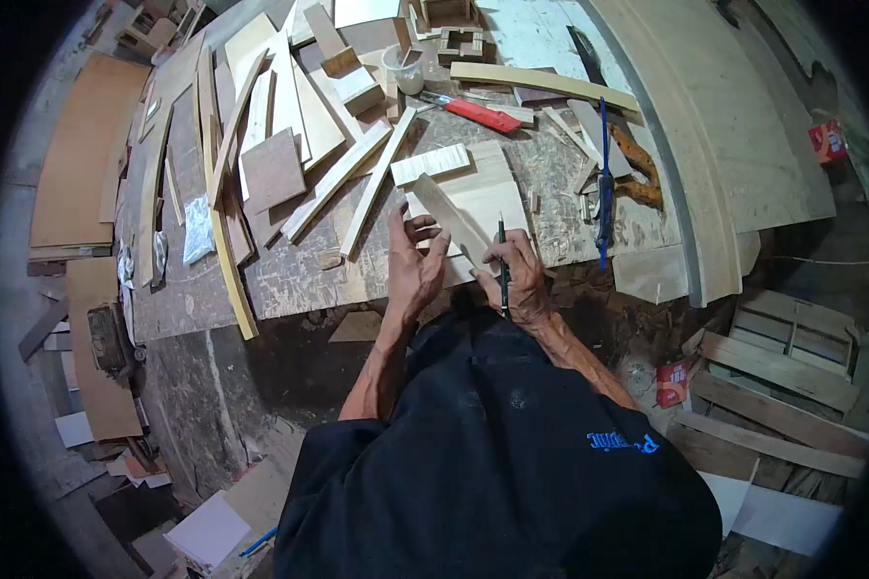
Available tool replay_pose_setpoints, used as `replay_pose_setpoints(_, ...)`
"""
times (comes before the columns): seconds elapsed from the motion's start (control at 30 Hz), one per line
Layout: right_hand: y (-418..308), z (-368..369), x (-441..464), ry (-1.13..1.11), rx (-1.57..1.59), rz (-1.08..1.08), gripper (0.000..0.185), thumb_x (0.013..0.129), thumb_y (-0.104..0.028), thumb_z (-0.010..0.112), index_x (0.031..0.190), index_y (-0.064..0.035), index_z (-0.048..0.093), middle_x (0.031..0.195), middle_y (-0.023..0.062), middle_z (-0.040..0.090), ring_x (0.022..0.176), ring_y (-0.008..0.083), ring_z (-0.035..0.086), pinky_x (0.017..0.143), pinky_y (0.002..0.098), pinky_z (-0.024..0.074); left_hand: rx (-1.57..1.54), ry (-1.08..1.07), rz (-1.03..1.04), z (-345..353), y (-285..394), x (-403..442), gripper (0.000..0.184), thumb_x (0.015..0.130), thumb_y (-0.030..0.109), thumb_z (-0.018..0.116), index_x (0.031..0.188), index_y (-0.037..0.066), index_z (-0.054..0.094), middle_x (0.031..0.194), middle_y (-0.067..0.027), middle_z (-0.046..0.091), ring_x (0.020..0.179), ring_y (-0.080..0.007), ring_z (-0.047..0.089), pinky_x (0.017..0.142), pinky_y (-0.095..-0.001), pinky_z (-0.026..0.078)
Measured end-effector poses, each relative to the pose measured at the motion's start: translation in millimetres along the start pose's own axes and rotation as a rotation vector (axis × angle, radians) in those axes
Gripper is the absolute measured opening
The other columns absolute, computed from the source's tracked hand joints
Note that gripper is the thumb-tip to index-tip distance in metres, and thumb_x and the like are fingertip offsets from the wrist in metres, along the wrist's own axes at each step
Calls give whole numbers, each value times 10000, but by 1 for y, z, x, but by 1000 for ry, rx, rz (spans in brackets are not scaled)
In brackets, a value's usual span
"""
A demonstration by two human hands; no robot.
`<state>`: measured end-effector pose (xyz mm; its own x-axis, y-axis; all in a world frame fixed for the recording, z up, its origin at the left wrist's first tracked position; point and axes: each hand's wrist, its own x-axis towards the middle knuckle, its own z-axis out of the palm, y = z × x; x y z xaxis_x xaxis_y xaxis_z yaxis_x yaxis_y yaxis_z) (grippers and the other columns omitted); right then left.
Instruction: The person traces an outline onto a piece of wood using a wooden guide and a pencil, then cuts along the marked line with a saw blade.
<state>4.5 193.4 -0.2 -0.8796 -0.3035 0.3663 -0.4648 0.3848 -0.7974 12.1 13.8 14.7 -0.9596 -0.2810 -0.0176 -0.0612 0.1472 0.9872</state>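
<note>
My left hand [417, 261] is palm up at the bench edge, fingers apart and partly curled. Its thumb is close to a narrow wooden piece [451, 214]; whether they touch is unclear. My right hand [521, 278] is closed around a slim black pen [503, 265], tip pointing away from me. Its fingertips are at the near end of the wooden piece, and I cannot tell whether they grip it too. Under the narrow piece lies a pale flat board [492, 183]. A short light block [430, 165] rests across that board's far left part.
Wooden strips [343, 183] and boards cover the bench's left side. A red-handled tool [473, 113] lies beyond the board, near a white cup [404, 72]. To the right are a blue tool [604, 193] and an orange-brown handle [637, 164]. Wooden frames [782, 376] stand lower right.
</note>
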Motion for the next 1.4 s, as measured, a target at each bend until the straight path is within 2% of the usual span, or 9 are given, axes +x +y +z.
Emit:
replay_pose_setpoints(0.1, -7, -3, 3, 40, 38, -28, 339, 686, -11, 784, 942, -54, 567, 948, 125, 491, 797, 298, 603, 659, 397, 509, -162, 30, 27, 3, -1, 7, 641, 944, 174, 636, 1432, -39, 279, 1105, -150, 611, 942, -208, 625, 767, -339, 536)
replay_pose_setpoints(0.23, -25, -4, 10, 13, 142, -11, 276, 736, -47, 777, 915, -49, 568, 922, 120, 495, 770, 260, 595, 637, 367, 499, -546, -45, -207, 8, 0, 10, 330, 1006, 270, 561, 1231, 32, 511, 1008, -65, 620, 876, -134, 615, 747, -281, 522)
replay_pose_setpoints(0.37, -28, -3, 20, 62, 252, -151, 244, 821, -143, 760, 887, -24, 558, 867, 102, 509, 712, 199, 585, 590, 316, 478, -713, 27, -278, 24, 14, 8, 333, 1030, 309, 468, 1137, 5, 553, 827, -38, 565, 674, -122, 523, 603, -277, 458)
replay_pose_setpoints(0.5, -28, -4, 29, 160, 313, 160, 268, 856, -209, 752, 892, -13, 573, 805, 65, 529, 656, 147, 560, 590, 286, 469, -695, -57, -345, 27, 15, 7, 402, 1031, 320, 443, 1204, -31, 537, 839, -62, 575, 689, -145, 550, 626, -290, 474)
replay_pose_setpoints(0.8, -4, -8, 54, 46, 435, 427, 371, 777, -286, 830, 846, -24, 578, 736, 24, 566, 610, 96, 521, 559, 272, 459, -700, -124, -406, 35, 28, 4, 318, 1052, 262, 406, 1139, -7, 553, 911, -91, 615, 740, -176, 597, 690, -312, 513)
replay_pose_setpoints(1.0, -5, -10, 44, -57, 377, 344, 384, 807, -305, 809, 874, -14, 568, 738, 26, 553, 657, 112, 548, 587, 287, 469, -805, -25, -427, 39, 24, 13, 303, 1042, 256, 451, 1115, -14, 566, 944, -92, 641, 812, -175, 626, 736, -297, 526)
replay_pose_setpoints(1.1, -17, -20, 35, -73, 288, 298, 351, 846, -294, 772, 888, -10, 570, 756, 41, 555, 708, 126, 568, 619, 308, 481, -578, 27, -238, 27, 5, 20, 293, 1040, 191, 443, 1189, -37, 550, 979, -108, 651, 837, -147, 616, 765, -273, 508)
replay_pose_setpoints(1.27, 15, -21, 29, 126, 49, 164, 142, 953, -131, 583, 908, -5, 630, 869, 143, 622, 803, 307, 621, 736, 381, 509, -59, -20, -117, 9, -18, 31, 284, 897, 127, 534, 1087, -74, 597, 952, -131, 670, 811, -197, 617, 746, -332, 499)
replay_pose_setpoints(1.4, 35, -23, 31, 101, -276, 0, 163, 891, -161, 652, 988, -31, 644, 1037, 154, 659, 999, 337, 600, 850, 433, 500, 261, -27, 7, 14, -13, 38, 371, 873, 150, 630, 1161, -77, 573, 866, -190, 673, 688, -205, 611, 642, -335, 495)
